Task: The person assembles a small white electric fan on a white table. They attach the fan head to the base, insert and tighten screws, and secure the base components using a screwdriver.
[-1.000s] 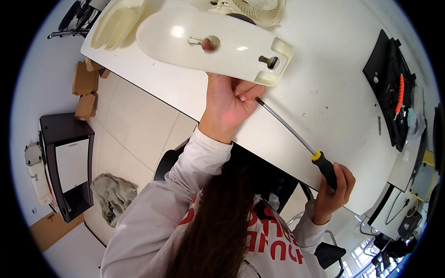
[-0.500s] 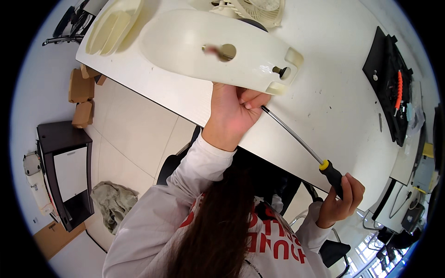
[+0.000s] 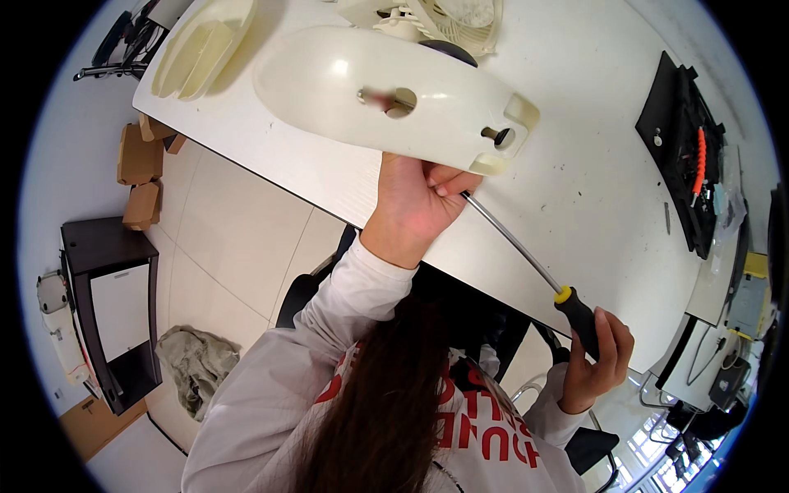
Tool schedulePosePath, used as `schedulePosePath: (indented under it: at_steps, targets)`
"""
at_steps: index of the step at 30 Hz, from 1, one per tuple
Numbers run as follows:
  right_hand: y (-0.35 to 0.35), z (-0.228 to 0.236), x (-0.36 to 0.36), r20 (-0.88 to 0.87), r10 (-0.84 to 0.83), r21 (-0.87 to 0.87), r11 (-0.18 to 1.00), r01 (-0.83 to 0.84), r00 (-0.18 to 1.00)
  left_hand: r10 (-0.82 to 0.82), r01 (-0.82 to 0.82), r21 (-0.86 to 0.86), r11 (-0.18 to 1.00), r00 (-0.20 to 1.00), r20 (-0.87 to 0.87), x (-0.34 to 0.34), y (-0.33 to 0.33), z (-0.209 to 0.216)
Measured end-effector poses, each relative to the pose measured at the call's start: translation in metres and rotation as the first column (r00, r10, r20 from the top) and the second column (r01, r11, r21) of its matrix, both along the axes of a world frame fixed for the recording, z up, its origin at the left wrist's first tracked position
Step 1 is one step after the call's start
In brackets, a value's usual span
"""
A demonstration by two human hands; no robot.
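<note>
A long cream plastic shell with a rounded left end spans the upper middle of the table; it has a round hole and a notched right end. Below its near edge is my left hand, palm turned up and fingers curled closed, partly hidden under the shell. Whatever those fingers pinch is too small to make out. My right hand grips the black and yellow handle of a screwdriver. Its steel shaft slants up to the left, and the tip meets the curled left fingers.
Cream trays lie at the table's far left, and a cream grille-like part behind the shell. An open black tool case with an orange-red coiled piece is at the right. Cardboard boxes stand on the floor at left.
The screwdriver's handle and my right hand have shifted slightly to the left. The tip stays at my left fingers. The shell sits slightly lower in the picture.
</note>
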State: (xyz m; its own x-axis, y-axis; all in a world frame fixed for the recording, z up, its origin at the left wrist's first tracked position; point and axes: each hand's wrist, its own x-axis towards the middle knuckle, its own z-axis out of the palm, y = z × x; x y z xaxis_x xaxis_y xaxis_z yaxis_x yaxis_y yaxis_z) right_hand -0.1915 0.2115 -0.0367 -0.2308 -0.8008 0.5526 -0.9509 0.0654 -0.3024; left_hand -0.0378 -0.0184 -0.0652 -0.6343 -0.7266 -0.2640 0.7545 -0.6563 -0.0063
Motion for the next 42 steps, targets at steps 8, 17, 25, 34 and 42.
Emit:
schedulePosePath:
  at_steps: [8, 17, 25, 34, 42]
  targets:
    - [0.006, 0.016, 0.001, 0.065, 0.053, 0.065, 0.996, -0.057, 0.996, -0.014, 0.014, -0.049, 0.999, 1.000, 0.008, 0.000, -0.001, 0.004]
    - [0.003, 0.014, 0.002, 0.098, 0.069, 0.080, 0.994, -0.077, 0.993, 0.013, -0.011, 0.052, 0.999, 0.999, -0.040, -0.003, -0.002, 0.013]
    - [0.009, 0.018, 0.001, 0.108, 0.076, 0.033, 0.996, -0.080, 0.991, -0.019, 0.028, 0.091, 0.995, 0.995, -0.099, -0.003, -0.005, 0.003]
    - [0.034, 0.022, -0.006, 0.094, 0.077, -0.082, 0.994, -0.069, 0.993, 0.034, -0.037, -0.058, 0.998, 0.999, -0.040, -0.007, -0.002, 0.003]
    - [0.039, 0.026, -0.007, 0.065, -0.008, -0.154, 0.988, 0.018, 0.998, 0.102, -0.110, -0.065, 0.992, 0.988, -0.112, -0.004, 0.004, 0.001]
